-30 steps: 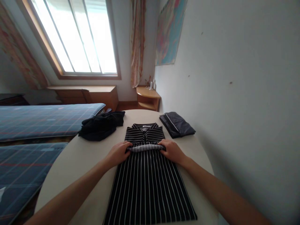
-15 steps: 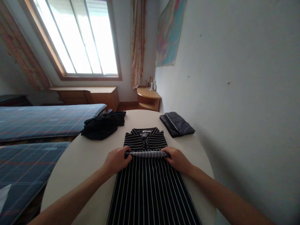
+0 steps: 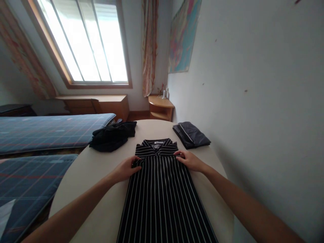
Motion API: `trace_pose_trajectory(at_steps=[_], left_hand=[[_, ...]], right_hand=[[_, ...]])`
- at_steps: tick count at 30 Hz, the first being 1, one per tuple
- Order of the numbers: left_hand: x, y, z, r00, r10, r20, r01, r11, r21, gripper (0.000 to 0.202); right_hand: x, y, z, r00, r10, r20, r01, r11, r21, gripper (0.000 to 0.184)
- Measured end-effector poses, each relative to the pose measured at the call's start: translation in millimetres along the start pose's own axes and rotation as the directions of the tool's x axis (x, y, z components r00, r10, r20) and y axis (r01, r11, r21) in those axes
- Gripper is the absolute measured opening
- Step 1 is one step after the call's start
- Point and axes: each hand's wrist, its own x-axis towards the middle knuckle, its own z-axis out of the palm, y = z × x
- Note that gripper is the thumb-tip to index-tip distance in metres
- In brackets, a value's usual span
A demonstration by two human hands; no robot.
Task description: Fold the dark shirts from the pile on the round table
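A black shirt with white stripes [image 3: 162, 192] lies flat on a round beige table [image 3: 96, 175], its collar at the far end. My left hand [image 3: 126, 167] pinches the folded fabric edge at the shirt's left side just below the collar. My right hand [image 3: 188, 159] pinches the same edge at the right side. Both hands rest on the cloth, fingers closed on it.
A crumpled black garment [image 3: 111, 136] lies at the table's far left. A folded dark grey garment [image 3: 191, 134] sits at the far right, near the wall. Beds with blue plaid covers [image 3: 50, 126] stand to the left. A wooden corner shelf [image 3: 160, 105] is beyond the table.
Both hands have carried the folded edge of the shirt farther up toward the collar. The raised roll of fabric seen earlier now lies flat.
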Motion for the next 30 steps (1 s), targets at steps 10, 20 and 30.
trace_pose_trajectory(at_steps=[10, 20, 30], left_hand=[[8, -1, -5.0, 0.985, -0.166, 0.054, 0.173, 0.968, -0.183, 0.061], [8, 6, -13.3, 0.986, -0.002, 0.169, 0.011, 0.999, -0.052, 0.044], [-5, 32, -5.0, 0.988, 0.041, 0.149, -0.084, 0.952, 0.295, 0.020]], right_hand=[[-9, -5, -19, 0.994, -0.024, 0.108, 0.029, 0.999, -0.045, 0.047], [-16, -16, -7, 0.995, -0.074, 0.070, 0.081, 0.991, -0.109, 0.018], [-21, -21, -4, 0.994, -0.094, 0.049, 0.098, 0.992, -0.079, 0.023]])
